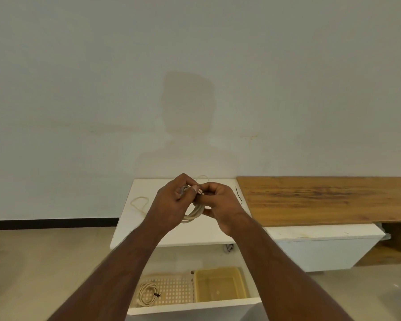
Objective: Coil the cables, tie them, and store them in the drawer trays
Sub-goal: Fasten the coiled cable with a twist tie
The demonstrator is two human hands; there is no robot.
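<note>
Both hands hold a coiled white cable (pixel 195 213) above the white cabinet top (pixel 134 228). My left hand (pixel 171 202) grips the coil's left side. My right hand (pixel 220 202) pinches a thin black tie (pixel 201 193) at the top of the coil. Another loose white cable (pixel 139 202) lies on the cabinet top to the left. Below, the open drawer (pixel 190 308) holds a perforated cream tray (pixel 176 290) with a tied coiled cable (pixel 147 294) in it, and a yellow tray (pixel 218 286) with nothing visible inside.
A spare black tie (pixel 238 193) lies on the cabinet top near a wooden board (pixel 322 198) that extends to the right. A white wall stands behind. A lower white unit (pixel 322 246) sits to the right on the beige floor.
</note>
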